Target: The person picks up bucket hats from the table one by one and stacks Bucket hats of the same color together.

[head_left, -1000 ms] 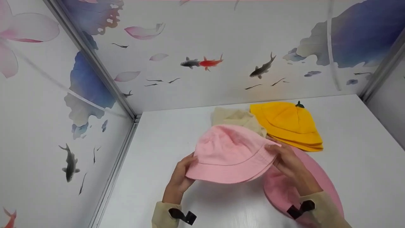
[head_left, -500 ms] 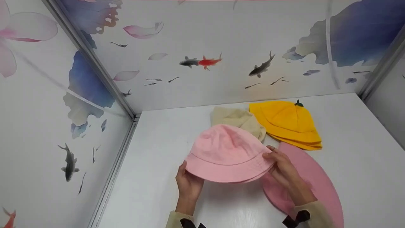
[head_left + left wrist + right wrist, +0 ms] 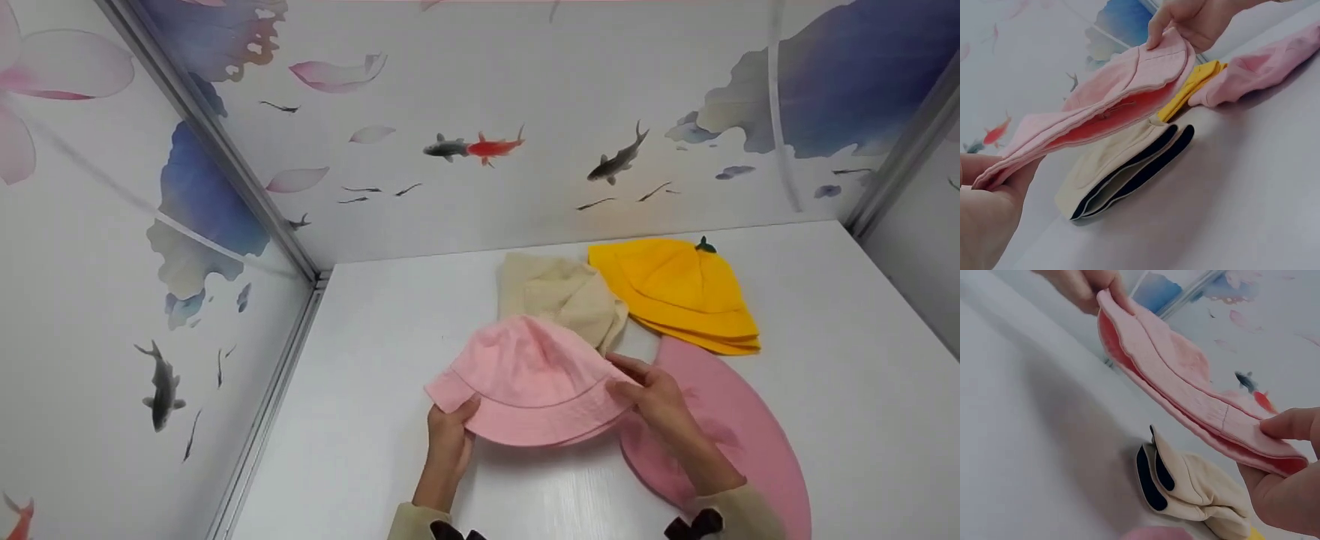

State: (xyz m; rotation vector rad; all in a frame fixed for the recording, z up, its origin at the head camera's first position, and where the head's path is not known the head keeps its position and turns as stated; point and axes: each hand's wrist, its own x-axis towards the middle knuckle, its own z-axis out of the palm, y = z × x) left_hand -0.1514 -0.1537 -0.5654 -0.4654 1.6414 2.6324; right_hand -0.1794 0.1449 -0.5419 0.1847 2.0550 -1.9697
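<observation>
A light pink bucket hat (image 3: pixel 529 375), folded flat with its brim toward me, is held above the table between both hands. My left hand (image 3: pixel 451 442) pinches the brim at its left side, thumb on top. At the right end of the brim, my right hand (image 3: pixel 664 405) grips it with the thumb over the front. Both wrist views show the brim's two layers slightly parted, with a darker pink inside. Behind and below the held hat lies a beige hat (image 3: pixel 1123 163) with a dark lining at its folded edge.
A yellow hat (image 3: pixel 679 292) with a green leaf-like tip lies at the back right of the white table (image 3: pixel 375 322). A darker pink wide-brimmed hat (image 3: pixel 757 427) rests under my right forearm. Panels (image 3: pixel 525 75) printed with fish and petals stand behind and at the left.
The pink hat has come lower and slightly left, uncovering more of the beige hat. My left hand let its grip shift along the brim, away from the hat's left corner.
</observation>
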